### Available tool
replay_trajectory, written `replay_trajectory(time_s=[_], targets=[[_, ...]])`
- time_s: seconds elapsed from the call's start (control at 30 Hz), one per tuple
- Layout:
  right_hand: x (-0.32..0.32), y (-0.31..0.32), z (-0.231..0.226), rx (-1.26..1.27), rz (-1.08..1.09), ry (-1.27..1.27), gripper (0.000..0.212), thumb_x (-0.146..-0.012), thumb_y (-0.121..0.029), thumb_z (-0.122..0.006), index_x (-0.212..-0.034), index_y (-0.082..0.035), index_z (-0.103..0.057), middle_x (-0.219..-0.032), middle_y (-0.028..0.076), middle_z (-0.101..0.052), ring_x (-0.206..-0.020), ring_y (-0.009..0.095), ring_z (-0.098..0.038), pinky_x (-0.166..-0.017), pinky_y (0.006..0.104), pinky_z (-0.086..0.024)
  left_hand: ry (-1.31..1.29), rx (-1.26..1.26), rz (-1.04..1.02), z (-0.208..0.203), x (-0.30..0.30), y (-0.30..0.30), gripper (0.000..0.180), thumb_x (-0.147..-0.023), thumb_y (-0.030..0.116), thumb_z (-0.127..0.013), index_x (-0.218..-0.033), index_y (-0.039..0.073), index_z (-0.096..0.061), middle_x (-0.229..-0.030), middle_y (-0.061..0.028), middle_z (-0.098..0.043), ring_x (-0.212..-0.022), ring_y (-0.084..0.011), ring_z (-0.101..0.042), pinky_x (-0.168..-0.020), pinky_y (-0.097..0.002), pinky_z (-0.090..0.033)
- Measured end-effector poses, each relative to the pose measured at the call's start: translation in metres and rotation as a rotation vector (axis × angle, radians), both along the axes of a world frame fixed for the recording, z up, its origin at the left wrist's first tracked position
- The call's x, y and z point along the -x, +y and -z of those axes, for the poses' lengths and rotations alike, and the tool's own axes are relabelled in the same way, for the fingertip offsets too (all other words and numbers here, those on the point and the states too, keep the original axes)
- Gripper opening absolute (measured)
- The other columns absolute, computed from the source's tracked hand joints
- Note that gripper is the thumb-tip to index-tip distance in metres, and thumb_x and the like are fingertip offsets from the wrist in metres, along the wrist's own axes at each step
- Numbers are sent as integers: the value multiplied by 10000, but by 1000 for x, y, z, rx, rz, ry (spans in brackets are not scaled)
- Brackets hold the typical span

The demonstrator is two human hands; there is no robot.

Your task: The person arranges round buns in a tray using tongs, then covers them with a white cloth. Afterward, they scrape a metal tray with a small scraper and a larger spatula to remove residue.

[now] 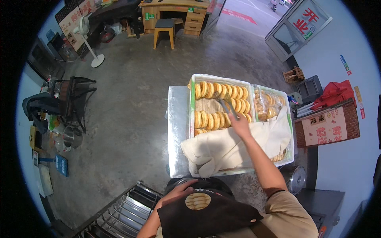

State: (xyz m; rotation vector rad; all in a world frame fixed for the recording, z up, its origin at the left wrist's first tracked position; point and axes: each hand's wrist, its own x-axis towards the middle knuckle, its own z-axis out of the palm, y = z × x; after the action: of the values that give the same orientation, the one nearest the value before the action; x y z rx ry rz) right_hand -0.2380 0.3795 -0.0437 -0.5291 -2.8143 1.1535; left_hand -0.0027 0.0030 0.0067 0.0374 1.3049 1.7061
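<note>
My right hand (239,123) grips a pair of metal tongs (227,104) over a white foam box (191,95). The tongs' far ends are among the rows, beside a gap where the box's bottom lining shows. Round golden flat cakes (214,119) stand on edge in several rows. A cream cloth (222,146) covers the near part of the box, below my right wrist. At the right of the box, more cakes lie in a clear plastic bag (266,104). My left hand (180,192) rests at my waist by the dark apron (206,216), fingers stretched out, holding nothing.
The box stands on a metal table (178,131). A metal rack (123,210) is at my lower left. A lidded pot (295,178) stands by the right wall. Farther off are a stool (164,24), a wooden desk (174,7), a white fan (84,27) and a glass door (297,29).
</note>
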Motion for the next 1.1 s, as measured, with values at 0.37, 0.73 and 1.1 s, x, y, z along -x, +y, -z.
replay_trajectory(time_s=[0.37, 0.73, 1.1], targets=[[-44, 37, -45, -71, -297, -155, 559, -990, -445, -761, -1326, 1, -741, -1119, 251, -787, -1047, 361, -754, -951, 436, -569, 142, -12, 143, 8, -3, 23, 712, -1146, 487, -532, -1673, 29, -394, -1703, -203, -428, -1594, -306, -376, -1297, -402, -302], [143, -30, -16, -856, -998, -41, 299, -990, -369, -706, -1039, -88, -796, -965, 181, -788, -943, 386, -763, -847, 529, -589, 170, 74, 88, 16, -24, 38, 683, -1151, 459, -536, -1690, 70, -379, -1710, -191, -424, -1595, -306, -375, -1306, -401, -288], [161, -25, -19, -735, -894, -144, 453, -1010, -473, -699, -1240, -91, -776, -1062, 183, -799, -1019, 378, -762, -896, 512, -596, 243, 252, 96, -9, -22, 48, 648, -1148, 407, -551, -1667, 45, -412, -1694, -202, -451, -1576, -328, -408, -1295, -420, -321]])
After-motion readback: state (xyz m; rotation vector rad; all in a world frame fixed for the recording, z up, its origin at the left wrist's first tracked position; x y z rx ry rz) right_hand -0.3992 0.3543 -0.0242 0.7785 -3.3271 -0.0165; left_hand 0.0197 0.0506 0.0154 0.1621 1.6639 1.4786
